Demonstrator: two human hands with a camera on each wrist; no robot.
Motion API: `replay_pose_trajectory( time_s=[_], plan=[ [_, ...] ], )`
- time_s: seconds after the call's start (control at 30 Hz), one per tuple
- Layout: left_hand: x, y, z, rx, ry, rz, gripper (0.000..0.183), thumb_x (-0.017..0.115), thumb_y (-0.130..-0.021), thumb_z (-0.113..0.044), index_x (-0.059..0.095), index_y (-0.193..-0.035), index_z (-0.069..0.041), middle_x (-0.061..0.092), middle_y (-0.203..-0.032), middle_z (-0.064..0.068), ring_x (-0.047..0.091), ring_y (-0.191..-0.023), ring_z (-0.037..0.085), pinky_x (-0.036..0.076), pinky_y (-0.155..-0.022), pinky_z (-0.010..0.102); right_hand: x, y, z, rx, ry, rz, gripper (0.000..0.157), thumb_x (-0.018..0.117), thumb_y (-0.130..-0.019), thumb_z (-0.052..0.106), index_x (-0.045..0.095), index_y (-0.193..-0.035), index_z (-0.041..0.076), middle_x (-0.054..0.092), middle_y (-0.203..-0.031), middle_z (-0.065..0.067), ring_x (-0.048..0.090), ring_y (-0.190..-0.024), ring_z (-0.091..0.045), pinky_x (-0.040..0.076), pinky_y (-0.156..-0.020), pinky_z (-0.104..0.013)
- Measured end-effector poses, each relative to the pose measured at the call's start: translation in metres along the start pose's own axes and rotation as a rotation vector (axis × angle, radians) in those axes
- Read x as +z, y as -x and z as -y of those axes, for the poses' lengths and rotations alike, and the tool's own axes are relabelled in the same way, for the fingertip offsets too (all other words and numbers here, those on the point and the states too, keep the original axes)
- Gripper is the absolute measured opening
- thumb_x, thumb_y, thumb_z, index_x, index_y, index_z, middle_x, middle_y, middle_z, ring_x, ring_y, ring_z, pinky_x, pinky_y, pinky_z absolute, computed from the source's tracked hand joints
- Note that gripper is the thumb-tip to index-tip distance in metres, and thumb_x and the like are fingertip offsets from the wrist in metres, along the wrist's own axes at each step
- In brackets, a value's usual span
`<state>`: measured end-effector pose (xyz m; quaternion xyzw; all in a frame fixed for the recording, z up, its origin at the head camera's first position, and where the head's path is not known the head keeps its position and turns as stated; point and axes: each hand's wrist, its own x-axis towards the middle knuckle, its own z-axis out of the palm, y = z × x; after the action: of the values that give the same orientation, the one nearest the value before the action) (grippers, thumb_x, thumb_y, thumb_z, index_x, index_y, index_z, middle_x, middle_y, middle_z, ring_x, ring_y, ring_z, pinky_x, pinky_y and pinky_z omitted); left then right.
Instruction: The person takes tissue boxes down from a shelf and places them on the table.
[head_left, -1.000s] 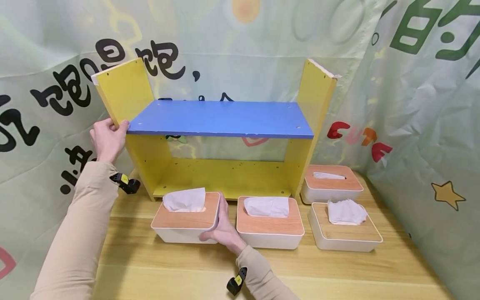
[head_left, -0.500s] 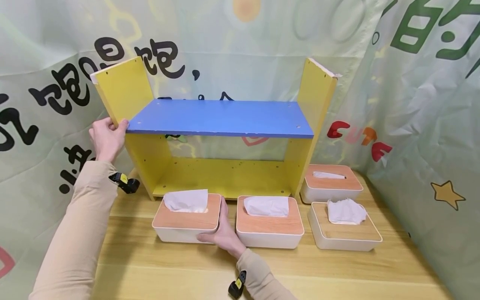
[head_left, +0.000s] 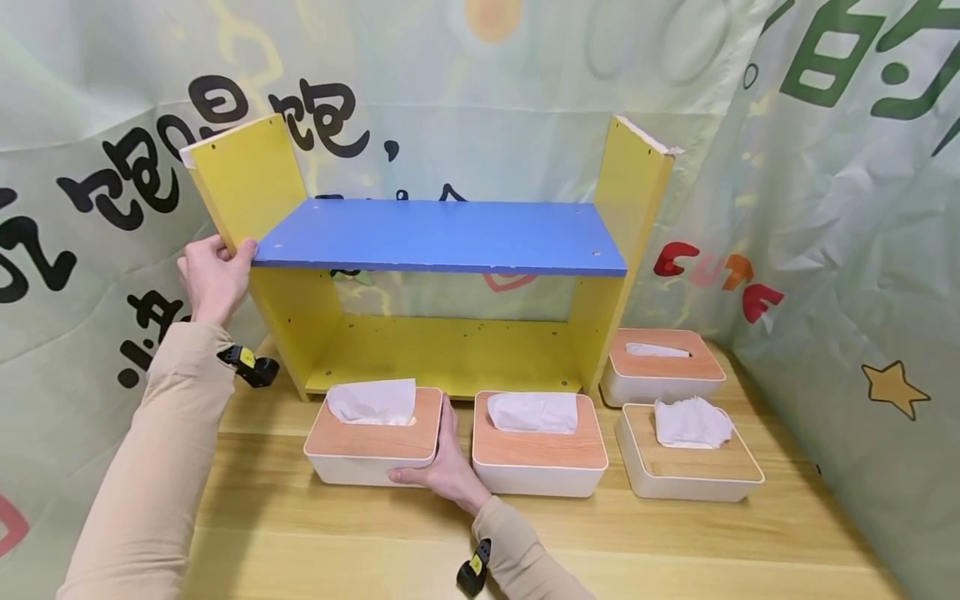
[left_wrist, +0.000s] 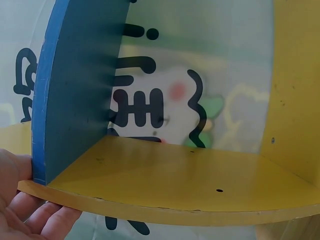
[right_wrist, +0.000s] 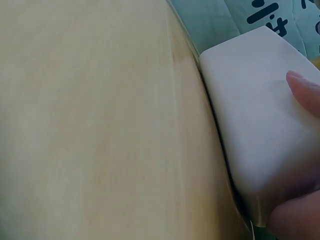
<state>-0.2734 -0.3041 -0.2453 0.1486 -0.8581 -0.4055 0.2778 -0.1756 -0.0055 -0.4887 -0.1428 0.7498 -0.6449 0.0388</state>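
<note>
My left hand [head_left: 216, 279] grips the front edge of the left side panel of a yellow bookshelf [head_left: 277, 308], beside its blue middle board [head_left: 442, 237]. In the left wrist view, curled fingers [left_wrist: 55, 220] lie along the outside of that panel. My right hand [head_left: 450, 471] holds the right end of a white tissue box [head_left: 367, 468] with a wood-look lid. Its thumb [right_wrist: 306, 92] presses on the box's front wall, while most of the other fingers are hidden behind the right side. A tissue [head_left: 372, 402] sticks out of the lid. The box stands on the table before the bookshelf.
A second tissue box [head_left: 536, 477] stands close to the right of my right hand. Two more, a front one [head_left: 693, 487] and a back one [head_left: 660, 390], stand right of the bookshelf. Printed cloth [head_left: 847, 292] hangs behind and beside the wooden table [head_left: 337, 542].
The held tissue box has shifted slightly to the right. My right thumb has slid a little left along its front. The left hand keeps its grip on the bookshelf.
</note>
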Motion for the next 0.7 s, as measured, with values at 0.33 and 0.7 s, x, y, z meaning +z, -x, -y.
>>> replay_pose_trajectory(
  time_s=[0.33, 0.7],
  plan=[
    [0.0002, 0.0005, 0.0004, 0.004, 0.002, -0.005, 0.048, 0.057, -0.097, -0.041, 0.069, -0.126, -0.004, 0.035, -0.047, -0.044, 0.041, -0.104, 0.018, 0.033, -0.102, 0.037, 0.0012, 0.0000, -0.0014, -0.013, -0.011, -0.014, 0.142, 0.096, -0.060, 0.014, -0.004, -0.162, 0.009, 0.007, -0.166, -0.017, 0.030, -0.147, -0.034, 0.020, -0.124, -0.055],
    [0.0009, 0.0010, -0.0005, 0.003, 0.014, 0.002, 0.049, 0.057, -0.098, -0.040, 0.068, -0.127, -0.003, 0.035, -0.047, -0.044, 0.040, -0.116, 0.027, 0.031, -0.108, 0.043, 0.0019, 0.0011, -0.0003, -0.018, -0.006, -0.015, 0.142, 0.095, -0.060, 0.014, -0.005, -0.161, 0.007, 0.005, -0.167, -0.017, 0.028, -0.148, -0.033, 0.019, -0.124, -0.054]
  ],
)
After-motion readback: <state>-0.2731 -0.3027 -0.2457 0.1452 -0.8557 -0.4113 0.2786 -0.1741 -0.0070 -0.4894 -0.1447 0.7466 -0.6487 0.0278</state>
